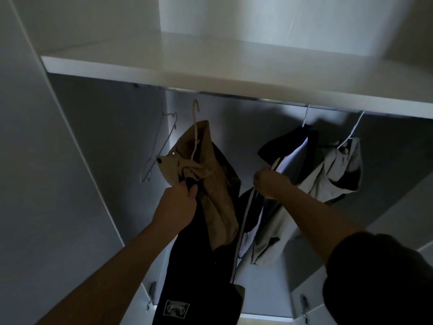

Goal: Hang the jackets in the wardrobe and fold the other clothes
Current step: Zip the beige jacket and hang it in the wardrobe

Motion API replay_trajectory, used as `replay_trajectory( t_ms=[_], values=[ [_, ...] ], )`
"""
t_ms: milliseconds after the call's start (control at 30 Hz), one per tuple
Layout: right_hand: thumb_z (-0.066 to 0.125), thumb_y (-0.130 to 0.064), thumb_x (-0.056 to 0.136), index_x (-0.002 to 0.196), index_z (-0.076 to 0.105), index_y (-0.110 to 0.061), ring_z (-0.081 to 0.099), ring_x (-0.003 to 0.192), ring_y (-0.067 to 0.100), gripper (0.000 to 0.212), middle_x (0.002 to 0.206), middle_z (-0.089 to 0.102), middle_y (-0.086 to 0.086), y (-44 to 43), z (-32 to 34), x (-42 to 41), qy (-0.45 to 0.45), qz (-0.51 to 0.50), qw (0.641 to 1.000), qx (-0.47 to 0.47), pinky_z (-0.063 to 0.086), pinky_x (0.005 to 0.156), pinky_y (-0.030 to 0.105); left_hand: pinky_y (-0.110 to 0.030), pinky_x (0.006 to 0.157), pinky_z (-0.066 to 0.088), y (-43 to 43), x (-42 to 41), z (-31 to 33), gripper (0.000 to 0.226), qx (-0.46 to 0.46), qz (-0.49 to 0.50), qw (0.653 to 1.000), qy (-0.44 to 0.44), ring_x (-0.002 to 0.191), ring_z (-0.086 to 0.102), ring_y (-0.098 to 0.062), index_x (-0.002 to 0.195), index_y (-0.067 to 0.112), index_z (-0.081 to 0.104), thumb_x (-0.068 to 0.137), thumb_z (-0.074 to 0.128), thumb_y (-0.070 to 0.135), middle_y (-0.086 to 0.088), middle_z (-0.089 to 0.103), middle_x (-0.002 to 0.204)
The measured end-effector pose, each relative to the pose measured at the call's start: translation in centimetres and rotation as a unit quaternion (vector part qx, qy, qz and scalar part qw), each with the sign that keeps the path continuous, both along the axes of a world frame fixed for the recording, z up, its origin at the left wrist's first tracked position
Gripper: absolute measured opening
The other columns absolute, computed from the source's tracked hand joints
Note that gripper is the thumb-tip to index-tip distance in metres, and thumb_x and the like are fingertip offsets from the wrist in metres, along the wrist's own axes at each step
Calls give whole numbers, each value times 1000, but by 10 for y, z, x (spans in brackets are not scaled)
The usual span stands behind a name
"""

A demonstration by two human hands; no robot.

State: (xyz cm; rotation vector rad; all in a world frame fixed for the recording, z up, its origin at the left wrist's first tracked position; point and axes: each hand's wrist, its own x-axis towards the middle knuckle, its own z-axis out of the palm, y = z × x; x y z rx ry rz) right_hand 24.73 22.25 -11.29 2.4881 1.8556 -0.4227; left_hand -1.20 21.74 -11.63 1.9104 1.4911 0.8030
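Note:
Inside a dim wardrobe, my left hand [178, 205] grips a tan and dark navy jacket [210, 179] near its collar. A white wire hanger [195, 127] sticks up out of the collar, its hook just below the rail [234, 96] and not on it. My right hand [269, 184] pinches the striped edge of a navy and white jacket [288, 158] that hangs on a white hanger from the rail. Further right, a grey and dark jacket [337, 172] hangs from the rail too.
A bare wire hanger [161, 146] hangs at the left near the wardrobe's side wall [70, 160]. A white shelf [210, 71] runs right above the rail. Door hinges [151, 294] show low at both sides.

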Motion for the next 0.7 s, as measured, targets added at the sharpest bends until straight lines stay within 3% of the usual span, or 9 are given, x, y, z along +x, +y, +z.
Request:
replay_trajectory(
  t_ms=[33, 100, 200, 333, 433, 500, 567, 700],
  values=[
    [40, -17, 99, 110, 60, -2, 58, 93, 25, 28, 105, 61, 12, -4, -2, 3, -21, -3, 1000, 3, 45, 86, 33, -26, 68, 39, 2, 2, 3, 35, -2, -4, 1000, 0, 73, 54, -19, 77, 6, 52, 101, 40, 27, -6, 55, 76],
    [39, -25, 98, 93, 57, -8, 49, 69, 21, 25, 74, 48, 3, -17, -7, 12, -43, -35, 998, 22, 41, 73, 31, -26, 63, 38, 5, 10, 6, 37, -6, -22, 1000, -4, 65, 51, -15, 69, 10, 46, 101, 40, 27, -4, 52, 70],
    [43, -19, 98, 90, 59, -6, 53, 78, 22, 22, 72, 47, 2, -39, -12, 36, -33, -92, 994, 42, 43, 70, 28, -19, 52, 37, 6, 30, 12, 38, -3, -55, 998, -5, 58, 46, -9, 65, 13, 42, 102, 39, 25, -2, 49, 65],
    [42, -17, 101, 63, 44, -13, 61, 78, 20, 38, 72, 51, 1, -64, -12, 72, -26, -121, 990, 64, 37, 65, 24, -14, 47, 30, 14, 67, 16, 40, -18, -73, 997, -9, 55, 44, -8, 64, 16, 37, 102, 39, 26, -1, 46, 62],
    [31, -32, 104, 91, 62, -10, 63, 93, 24, 40, 95, 64, 7, -72, -12, 87, -66, -106, 988, 93, 40, 71, 27, -14, 46, 31, 24, 93, 11, 39, -29, -66, 997, -16, 55, 44, -8, 64, 15, 37, 102, 38, 26, -1, 46, 63],
    [27, -38, 104, 109, 64, -17, 63, 99, 21, 43, 108, 64, 5, -76, -16, 96, -84, -84, 987, 108, 46, 80, 30, -12, 44, 31, 33, 107, 8, 39, -25, -58, 998, -22, 55, 44, -8, 65, 14, 38, 102, 38, 26, -1, 46, 63],
    [30, -37, 103, 115, 63, -22, 63, 100, 14, 37, 111, 64, 2, -76, -26, 106, -68, -63, 991, 99, 49, 89, 31, -12, 43, 34, 42, 115, 7, 39, -1, -51, 998, -36, 54, 42, -8, 63, 15, 37, 102, 40, 22, -1, 43, 60],
    [41, -29, 100, 115, 58, -20, 62, 97, 9, 24, 110, 63, -2, -70, -38, 120, -138, -78, 983, 93, 48, 84, 23, -7, 46, 37, 57, 123, 9, 40, 59, -47, 997, -28, 53, 41, -8, 61, 16, 36, 101, 42, 20, -2, 42, 59]
  ],
)
